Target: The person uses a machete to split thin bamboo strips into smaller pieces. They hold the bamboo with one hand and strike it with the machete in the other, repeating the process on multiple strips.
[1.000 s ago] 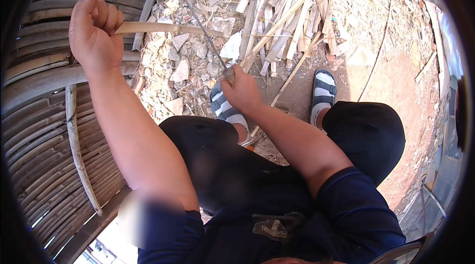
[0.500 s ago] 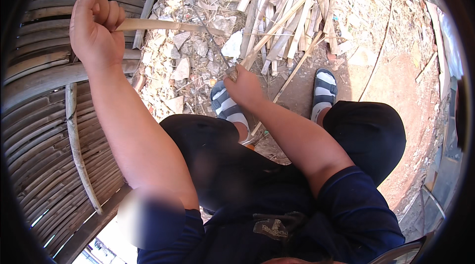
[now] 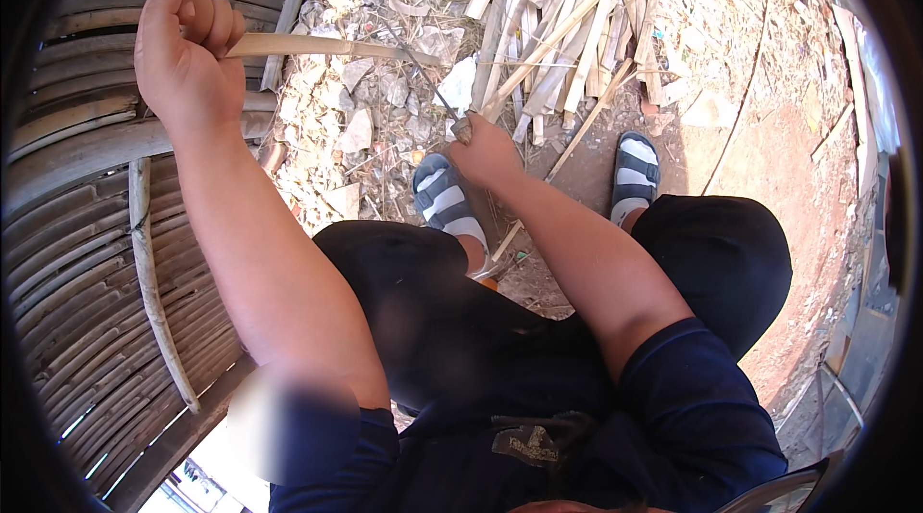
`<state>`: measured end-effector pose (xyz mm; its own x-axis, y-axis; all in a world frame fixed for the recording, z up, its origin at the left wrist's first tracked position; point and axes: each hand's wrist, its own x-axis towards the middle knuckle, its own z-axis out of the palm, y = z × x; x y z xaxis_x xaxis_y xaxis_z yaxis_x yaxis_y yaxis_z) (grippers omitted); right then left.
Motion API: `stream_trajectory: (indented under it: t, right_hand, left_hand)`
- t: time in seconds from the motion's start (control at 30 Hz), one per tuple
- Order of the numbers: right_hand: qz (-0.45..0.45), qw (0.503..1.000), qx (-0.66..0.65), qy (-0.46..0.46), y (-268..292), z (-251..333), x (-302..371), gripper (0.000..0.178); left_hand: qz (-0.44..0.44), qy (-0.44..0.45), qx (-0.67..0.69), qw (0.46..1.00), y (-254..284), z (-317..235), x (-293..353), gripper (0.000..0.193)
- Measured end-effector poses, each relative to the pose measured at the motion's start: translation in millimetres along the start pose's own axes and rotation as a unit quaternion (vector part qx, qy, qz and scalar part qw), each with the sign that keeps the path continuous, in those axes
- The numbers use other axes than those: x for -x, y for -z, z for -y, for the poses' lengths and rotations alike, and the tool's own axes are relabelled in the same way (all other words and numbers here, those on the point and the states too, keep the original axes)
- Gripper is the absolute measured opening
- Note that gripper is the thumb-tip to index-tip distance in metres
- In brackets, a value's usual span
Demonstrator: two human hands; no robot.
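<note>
My left hand (image 3: 190, 51) is raised at the upper left, its fingers closed round one end of a pale bamboo strip (image 3: 322, 46). The strip runs roughly level to the right, above the stony ground. Lower and nearer the middle, my right hand (image 3: 487, 153) grips the handle (image 3: 462, 131) of a knife. Its thin dark blade (image 3: 423, 74), seen nearly edge-on, slants up and to the left and crosses the strip close to its free end. Whether the blade touches the strip I cannot tell.
A heap of split bamboo pieces (image 3: 567, 27) lies beyond my feet. On the left stands a slatted bamboo wall (image 3: 91, 253) with a thin pole (image 3: 152, 273). Stones and dry straw (image 3: 356, 128) cover the ground near my left sandal (image 3: 447, 200). My right sandal (image 3: 636, 172) rests on bare soil.
My right hand has shifted slightly right and up in the picture with the knife, the blade now crossing nearer the strip's free end. My left hand and the strip have barely moved.
</note>
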<state>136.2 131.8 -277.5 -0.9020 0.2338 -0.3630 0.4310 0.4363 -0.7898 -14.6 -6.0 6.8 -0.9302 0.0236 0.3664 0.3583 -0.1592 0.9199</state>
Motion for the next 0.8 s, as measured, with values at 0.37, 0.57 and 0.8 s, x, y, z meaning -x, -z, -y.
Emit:
stream_trajectory:
  t: [0.37, 0.57, 0.8]
  right_hand:
    - [-0.141, 0.958, -0.195, 0.155, 14.1, 55.4, 7.3, 0.034]
    - [0.03, 0.997, 0.061, 0.02, 5.4, 8.9, -8.4, 0.049]
    - [0.025, 0.999, -0.012, -0.029, 13.8, 7.5, 1.6, 0.061]
  left_hand:
    - [-0.008, 0.038, 0.011, 0.999, -1.6, -0.3, -1.9, 0.042]
    - [-0.001, 0.04, 0.007, 0.999, -4.2, -0.9, -1.9, 0.041]
    - [-0.004, 0.027, 0.003, 1.0, -0.6, 0.6, -1.1, 0.041]
